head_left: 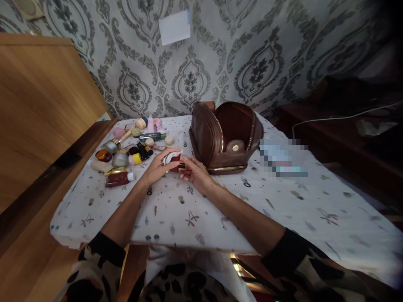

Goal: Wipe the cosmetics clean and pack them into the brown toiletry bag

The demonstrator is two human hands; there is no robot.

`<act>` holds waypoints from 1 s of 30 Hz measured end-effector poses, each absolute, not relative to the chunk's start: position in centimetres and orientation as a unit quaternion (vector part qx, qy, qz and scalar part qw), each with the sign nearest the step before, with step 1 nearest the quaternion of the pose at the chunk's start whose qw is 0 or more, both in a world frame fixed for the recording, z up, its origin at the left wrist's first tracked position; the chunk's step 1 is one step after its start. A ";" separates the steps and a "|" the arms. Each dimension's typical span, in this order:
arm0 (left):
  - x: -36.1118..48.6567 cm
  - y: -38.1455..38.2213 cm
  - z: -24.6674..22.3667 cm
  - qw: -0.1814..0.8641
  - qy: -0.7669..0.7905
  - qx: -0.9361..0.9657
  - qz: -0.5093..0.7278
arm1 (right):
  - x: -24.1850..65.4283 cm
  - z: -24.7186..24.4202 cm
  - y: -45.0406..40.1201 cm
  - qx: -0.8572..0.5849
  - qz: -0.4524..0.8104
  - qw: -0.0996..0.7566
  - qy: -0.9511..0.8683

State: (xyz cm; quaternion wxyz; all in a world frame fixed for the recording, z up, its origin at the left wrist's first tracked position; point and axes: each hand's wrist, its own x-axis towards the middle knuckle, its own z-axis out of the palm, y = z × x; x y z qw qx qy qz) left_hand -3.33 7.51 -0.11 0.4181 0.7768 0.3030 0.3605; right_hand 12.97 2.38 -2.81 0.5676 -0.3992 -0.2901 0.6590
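Over the table, my left hand is closed round a small dark red bottle with a gold-coloured cap. A crumpled white cloth sits in the same hand, against the bottle's upper side. My right hand pinches the gold end from the right, its other fingers curled beneath. Just behind the right hand stands a brown leather bag, its zipped top wide open and its inside dark. To the left of my hands lie several cosmetics, among them a dark red bottle with a white cap and a yellow-banded jar.
A patterned white cloth covers the table. Further back left are a pink sponge, a green tube and pink tubes. A blurred-out flat item lies right of the bag. A wooden cabinet borders the left.
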 end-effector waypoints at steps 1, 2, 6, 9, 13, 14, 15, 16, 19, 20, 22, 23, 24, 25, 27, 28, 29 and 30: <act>-3.3 7.4 0.0 0.393 0.297 0.790 0.365 | 13.0 -2.8 2.3 -0.401 0.662 0.565 -0.286; -3.2 7.3 0.0 0.371 0.289 0.802 0.368 | 13.0 -2.7 2.3 -0.401 0.666 0.563 -0.280; -2.8 7.0 0.1 0.289 0.253 0.844 0.374 | 12.9 -2.6 2.3 -0.390 0.686 0.563 -0.245; -2.7 6.9 0.1 0.239 0.214 0.868 0.380 | 12.8 -2.5 2.4 -0.386 0.701 0.564 -0.203; -2.6 6.7 0.1 0.225 0.194 0.872 0.390 | 12.8 -2.2 2.4 -0.381 0.719 0.555 -0.172; -2.6 6.7 0.0 0.230 0.200 0.868 0.392 | 12.8 -2.1 2.4 -0.381 0.720 0.554 -0.171; -2.6 6.8 0.0 0.237 0.210 0.863 0.394 | 12.8 -2.0 2.3 -0.380 0.722 0.553 -0.170; -2.6 6.8 0.0 0.246 0.224 0.856 0.396 | 12.8 -2.0 2.3 -0.377 0.723 0.554 -0.170; -2.7 7.1 -0.2 0.274 0.272 0.832 0.399 | 12.9 -2.0 2.2 -0.365 0.726 0.558 -0.169; -2.7 7.1 -0.3 0.281 0.285 0.826 0.397 | 12.9 -2.2 2.2 -0.361 0.728 0.558 -0.171; -2.8 7.3 -0.4 0.284 0.302 0.824 0.387 | 13.0 -2.5 2.3 -0.351 0.729 0.559 -0.179; -2.8 7.3 -0.4 0.278 0.308 0.827 0.380 | 13.0 -2.7 2.3 -0.346 0.729 0.560 -0.186; -2.8 7.3 -0.4 0.268 0.314 0.832 0.371 | 13.0 -2.8 2.4 -0.341 0.728 0.563 -0.193; -2.8 7.3 -0.3 0.255 0.321 0.837 0.363 | 13.0 -2.9 2.4 -0.336 0.725 0.567 -0.199; -2.8 7.2 -0.3 0.229 0.338 0.846 0.344 | 12.9 -3.0 2.4 -0.328 0.718 0.578 -0.207; -2.8 7.2 -0.3 0.218 0.348 0.848 0.337 | 12.8 -3.0 2.3 -0.326 0.714 0.583 -0.210; -2.8 7.2 -0.3 0.210 0.358 0.848 0.330 | 12.8 -3.0 2.3 -0.325 0.710 0.588 -0.212; -2.8 7.2 -0.3 0.201 0.369 0.847 0.325 | 12.7 -3.0 2.2 -0.324 0.706 0.592 -0.213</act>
